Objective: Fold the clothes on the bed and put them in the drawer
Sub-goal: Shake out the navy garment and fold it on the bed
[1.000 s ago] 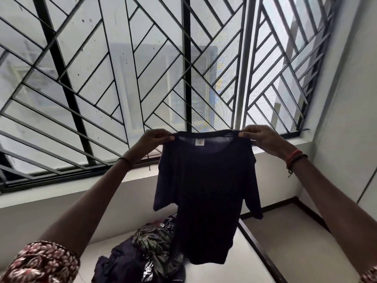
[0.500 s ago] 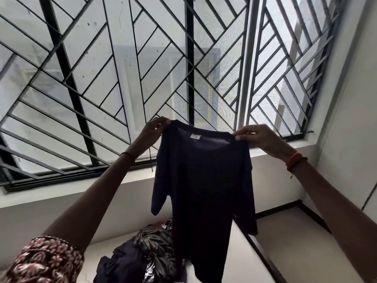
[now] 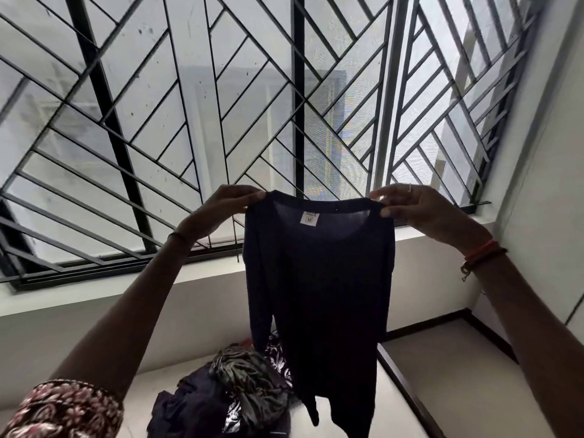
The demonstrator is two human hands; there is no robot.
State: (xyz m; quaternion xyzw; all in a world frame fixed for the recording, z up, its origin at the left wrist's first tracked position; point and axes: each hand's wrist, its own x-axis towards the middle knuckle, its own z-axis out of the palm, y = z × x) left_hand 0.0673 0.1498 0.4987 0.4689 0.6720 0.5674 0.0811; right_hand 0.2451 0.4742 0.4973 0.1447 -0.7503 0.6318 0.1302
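Big window (image 3: 221, 105) w/ black diagonal grille (image 3: 104, 99), white sill (image 3: 94, 289), pale wall (image 3: 543, 153) at right.

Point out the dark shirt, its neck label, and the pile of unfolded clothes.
dark shirt (image 3: 319, 295): head view, middle of the hanging body.
neck label (image 3: 309, 218): head view, centre of the white tag.
pile of unfolded clothes (image 3: 240, 384): head view, the crumpled patterned garment on top.

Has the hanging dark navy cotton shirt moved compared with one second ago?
Yes. The dark navy shirt hangs narrower, sleeves drawn in, its right sleeve no longer spreading past the bed edge.
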